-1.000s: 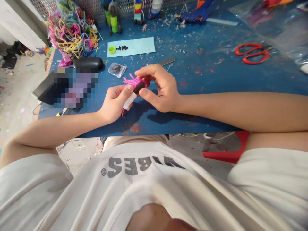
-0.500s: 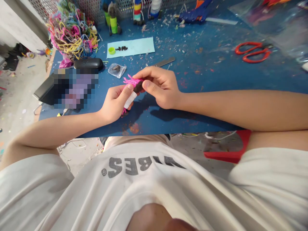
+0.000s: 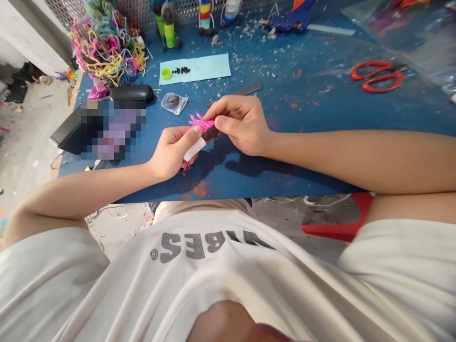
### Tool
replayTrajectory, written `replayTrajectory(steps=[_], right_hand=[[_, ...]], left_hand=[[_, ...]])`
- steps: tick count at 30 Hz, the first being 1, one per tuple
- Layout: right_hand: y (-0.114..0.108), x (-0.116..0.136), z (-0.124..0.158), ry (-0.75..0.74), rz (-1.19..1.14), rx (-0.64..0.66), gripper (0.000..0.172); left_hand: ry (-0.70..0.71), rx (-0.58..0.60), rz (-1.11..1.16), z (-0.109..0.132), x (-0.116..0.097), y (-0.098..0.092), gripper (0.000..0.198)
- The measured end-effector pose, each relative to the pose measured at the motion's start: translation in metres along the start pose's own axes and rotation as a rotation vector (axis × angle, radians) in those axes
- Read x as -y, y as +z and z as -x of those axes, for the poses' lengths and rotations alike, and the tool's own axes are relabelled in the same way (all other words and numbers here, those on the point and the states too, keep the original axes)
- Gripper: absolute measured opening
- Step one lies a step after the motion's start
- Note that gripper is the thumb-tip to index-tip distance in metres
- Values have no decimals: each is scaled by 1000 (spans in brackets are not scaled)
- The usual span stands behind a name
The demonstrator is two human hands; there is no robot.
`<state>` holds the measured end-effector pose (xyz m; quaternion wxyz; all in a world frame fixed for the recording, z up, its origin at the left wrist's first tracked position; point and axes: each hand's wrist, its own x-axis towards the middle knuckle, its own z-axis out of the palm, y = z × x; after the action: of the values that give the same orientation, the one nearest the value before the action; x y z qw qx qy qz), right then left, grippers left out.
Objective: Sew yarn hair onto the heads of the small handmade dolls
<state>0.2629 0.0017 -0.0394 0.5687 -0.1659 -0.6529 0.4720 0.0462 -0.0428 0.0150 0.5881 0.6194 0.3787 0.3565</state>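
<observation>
Over the front of the blue table, a small handmade doll [image 3: 195, 149] lies tilted between my hands. It has a white body, a dark brown head and bright pink yarn strands on top. My left hand [image 3: 174, 149] is closed around the white body, thumb on top. Pink and dark bits stick out below that grip. My right hand [image 3: 244, 124] pinches the pink yarn [image 3: 202, 122] and the side of the dark head [image 3: 211, 133] between thumb and fingers. Its fingertips partly hide the head.
Red-handled scissors [image 3: 377, 76] lie at the right, a blue glue gun [image 3: 290, 20] at the back. A pale blue card [image 3: 210, 68] carries black beads and a green ring. Left are a yarn heap [image 3: 107, 52], a black case [image 3: 131, 93] and a plastic bag [image 3: 174, 103]. Finished-looking figures [image 3: 168, 35] stand behind.
Both hands keep hold of the doll. The doll's head and my right hand have shifted slightly right in view, and the right fingers are a little higher on the yarn.
</observation>
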Motion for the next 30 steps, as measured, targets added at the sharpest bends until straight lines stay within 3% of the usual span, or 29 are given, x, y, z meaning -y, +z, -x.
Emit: replayTrajectory(steps=[6,12,18,24,30], right_hand=[[-7,4,-2,65,199,16,47],[-6,0,-1,42,70,10,54],[-9,0,-2,44,102,65,47],[-6,-7,-3,62,-97,59,47],[-3,0,-2,102,-107,25,49]], left_hand=[[-4,3,-22,-1,-2,0,78],[-23,36,8,-1,0,-3,78],[-74,22,-1,1,-4,-2,76],[-72,33,-10,0,-3,-3,77],[-12,47,109,-4,3,-7,75]])
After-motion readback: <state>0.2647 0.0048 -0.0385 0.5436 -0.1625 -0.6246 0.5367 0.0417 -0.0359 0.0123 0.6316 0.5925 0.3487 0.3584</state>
